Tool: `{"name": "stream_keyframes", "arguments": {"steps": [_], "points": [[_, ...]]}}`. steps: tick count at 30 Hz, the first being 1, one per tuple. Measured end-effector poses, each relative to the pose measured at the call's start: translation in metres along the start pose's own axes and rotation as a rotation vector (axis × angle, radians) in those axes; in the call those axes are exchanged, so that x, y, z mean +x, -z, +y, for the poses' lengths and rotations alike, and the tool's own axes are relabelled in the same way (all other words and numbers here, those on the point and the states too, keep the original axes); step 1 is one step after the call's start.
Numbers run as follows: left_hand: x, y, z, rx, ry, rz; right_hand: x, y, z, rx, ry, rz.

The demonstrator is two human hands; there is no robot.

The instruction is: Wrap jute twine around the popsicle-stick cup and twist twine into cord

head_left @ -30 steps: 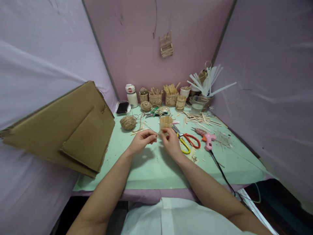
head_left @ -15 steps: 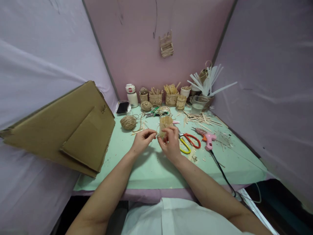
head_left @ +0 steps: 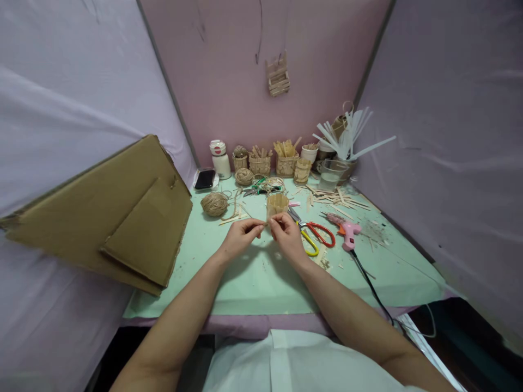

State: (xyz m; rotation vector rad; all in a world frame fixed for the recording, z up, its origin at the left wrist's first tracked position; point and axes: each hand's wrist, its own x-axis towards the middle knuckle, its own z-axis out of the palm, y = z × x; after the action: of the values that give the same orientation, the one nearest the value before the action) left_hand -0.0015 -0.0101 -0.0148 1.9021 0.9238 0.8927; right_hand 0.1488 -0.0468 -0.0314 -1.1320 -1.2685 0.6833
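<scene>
My left hand (head_left: 242, 237) and my right hand (head_left: 287, 237) face each other over the middle of the table, fingertips nearly meeting. Between them runs a short stretch of twine (head_left: 265, 224), pinched at both sides. Right behind my fingers stands a small cup made of wooden sticks (head_left: 278, 203), its lower part partly hidden by my right hand. Scissors with red and yellow handles (head_left: 310, 231) lie beside my right hand. A ball of twine (head_left: 214, 204) rests beyond my left hand.
A pink glue gun (head_left: 348, 231) with a black cord lies at the right, near loose wooden sticks (head_left: 339, 197). Green-handled pliers (head_left: 261, 188), stick-filled baskets (head_left: 287, 163) and a white bottle (head_left: 221, 160) line the back. Cardboard (head_left: 134, 223) leans at the left.
My right hand has shifted slightly, its fingers closing from a looser curl into a pinch on the twine. My left hand has barely moved; the cup stays put.
</scene>
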Motion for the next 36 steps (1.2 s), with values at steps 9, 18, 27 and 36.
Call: {"name": "stream_keyframes", "arguments": {"steps": [9,18,27,36], "points": [[0.0,-0.003,0.004,-0.048,0.035,0.028,0.004,0.001,0.002,0.062,-0.094,-0.055],[-0.001,-0.007,0.007,-0.023,0.024,0.116,0.002,-0.002,0.003,-0.04,-0.047,-0.016],[0.001,-0.009,0.001,-0.114,0.051,0.118,0.002,-0.002,0.002,-0.002,-0.068,-0.053],[0.004,-0.012,-0.006,-0.188,0.098,0.16,0.001,0.0,0.005,-0.084,0.035,-0.04]]}}
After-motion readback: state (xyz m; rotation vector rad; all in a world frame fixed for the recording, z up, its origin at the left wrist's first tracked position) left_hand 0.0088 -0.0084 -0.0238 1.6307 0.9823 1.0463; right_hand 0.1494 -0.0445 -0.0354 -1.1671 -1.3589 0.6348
